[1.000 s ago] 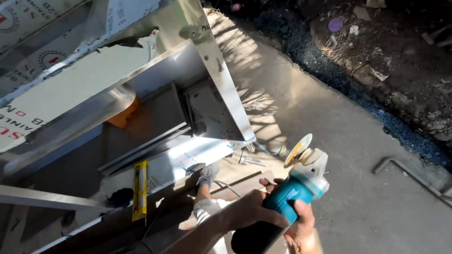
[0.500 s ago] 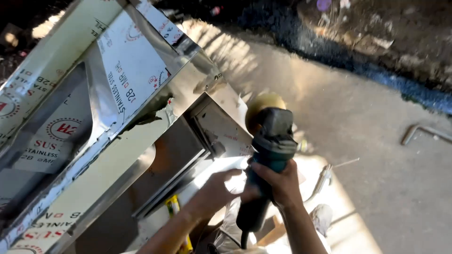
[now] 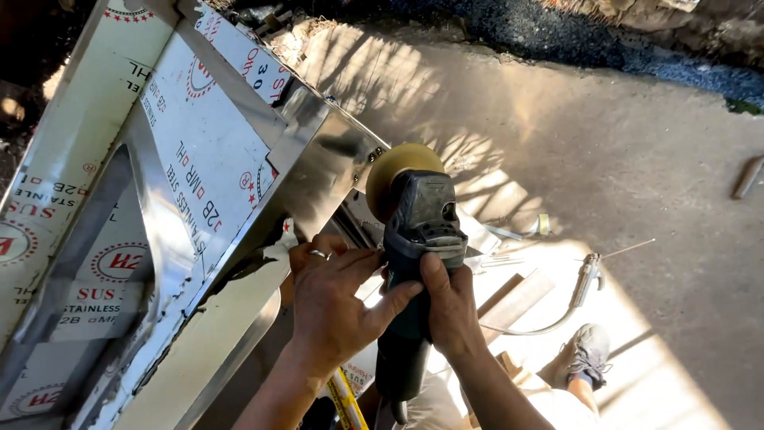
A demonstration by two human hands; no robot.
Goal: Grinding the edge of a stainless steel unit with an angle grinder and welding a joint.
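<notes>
The angle grinder (image 3: 418,263) sits at centre, its disc (image 3: 391,173) at twelve o'clock touching the steel frame (image 3: 199,199), which fills nine o'clock. A welding holder (image 3: 587,275) lies on the floor (image 3: 637,159) at three o'clock, a shoe (image 3: 587,354) at four.

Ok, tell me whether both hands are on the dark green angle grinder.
Yes, the left hand and the right hand both grip the dark green angle grinder.
</notes>
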